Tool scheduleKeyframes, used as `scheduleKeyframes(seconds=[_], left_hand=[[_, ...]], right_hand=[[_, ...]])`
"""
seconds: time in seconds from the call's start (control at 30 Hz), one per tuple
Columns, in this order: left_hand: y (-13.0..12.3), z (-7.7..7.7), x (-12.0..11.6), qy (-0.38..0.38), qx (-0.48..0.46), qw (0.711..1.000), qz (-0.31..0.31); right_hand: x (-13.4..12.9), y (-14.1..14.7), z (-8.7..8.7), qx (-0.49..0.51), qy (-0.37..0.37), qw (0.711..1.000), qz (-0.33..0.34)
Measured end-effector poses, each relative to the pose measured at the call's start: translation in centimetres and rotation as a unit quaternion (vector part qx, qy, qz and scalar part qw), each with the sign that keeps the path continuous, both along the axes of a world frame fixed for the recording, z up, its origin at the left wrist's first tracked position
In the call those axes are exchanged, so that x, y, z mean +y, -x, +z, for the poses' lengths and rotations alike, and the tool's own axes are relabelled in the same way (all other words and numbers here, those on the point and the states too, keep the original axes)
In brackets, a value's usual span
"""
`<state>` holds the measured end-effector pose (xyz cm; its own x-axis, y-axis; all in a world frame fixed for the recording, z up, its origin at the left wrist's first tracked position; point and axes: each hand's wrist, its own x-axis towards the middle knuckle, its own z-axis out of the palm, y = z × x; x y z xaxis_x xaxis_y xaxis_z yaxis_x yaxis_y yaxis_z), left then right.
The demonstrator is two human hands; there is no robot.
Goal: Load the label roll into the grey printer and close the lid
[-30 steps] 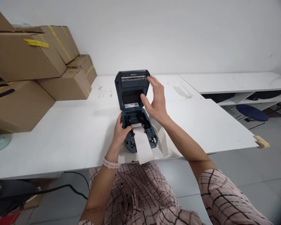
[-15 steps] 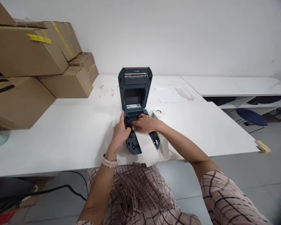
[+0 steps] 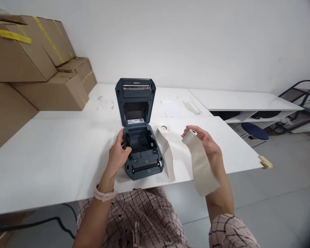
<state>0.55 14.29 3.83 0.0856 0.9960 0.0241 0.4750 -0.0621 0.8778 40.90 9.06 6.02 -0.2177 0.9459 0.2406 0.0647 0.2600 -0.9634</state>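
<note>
A dark blue-grey label printer [image 3: 144,165] stands on the white table with its lid [image 3: 135,94] raised and its inner bay exposed. My left hand [image 3: 118,151] grips the printer's left edge, thumb over the rim. Out to the right of the printer, my right hand [image 3: 205,139] is closed around a small roll of label paper [image 3: 200,162], whose loose strip hangs down past the table's front edge. Between the printer and that hand, a second paper roll [image 3: 167,148] rests on the table, its strip unwound toward the front.
Cardboard boxes [image 3: 43,65] with yellow tape are stacked at the left. A white sheet [image 3: 173,108] lies behind the rolls. Yellowish padding [image 3: 265,162] covers the table's right corner. Beyond it stand a blue stool [image 3: 255,131] and a white shelf unit [image 3: 237,98].
My right hand has lifted the paper roll out of the printer and carried it to the right. My left hand stays on the printer's left side. The view has shifted rightward.
</note>
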Motion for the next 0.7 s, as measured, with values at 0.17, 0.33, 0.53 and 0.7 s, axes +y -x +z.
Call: scheduleKeyframes(seconds=[0.17,0.33,0.53,0.7], left_hand=[[0.4,-2.2,0.8,-0.029,-0.075,0.997,0.005],[0.6,-2.5,1.0,-0.029,-0.091,0.995,0.011],[0.5,-1.5,0.5,-0.02,-0.058,0.998,0.002],[0.5,-1.5,0.7,-0.021,-0.058,0.998,-0.013]], right_hand=[[1.3,-0.6,-2.9,-0.16,0.062,0.984,-0.049],[3.0,0.4,-4.6,-0.213,0.048,0.975,-0.04],[2.7,-1.0,-4.0,-0.085,0.062,0.993,-0.042],[6.4,0.1,-1.3,-0.112,0.09,0.99,0.009]])
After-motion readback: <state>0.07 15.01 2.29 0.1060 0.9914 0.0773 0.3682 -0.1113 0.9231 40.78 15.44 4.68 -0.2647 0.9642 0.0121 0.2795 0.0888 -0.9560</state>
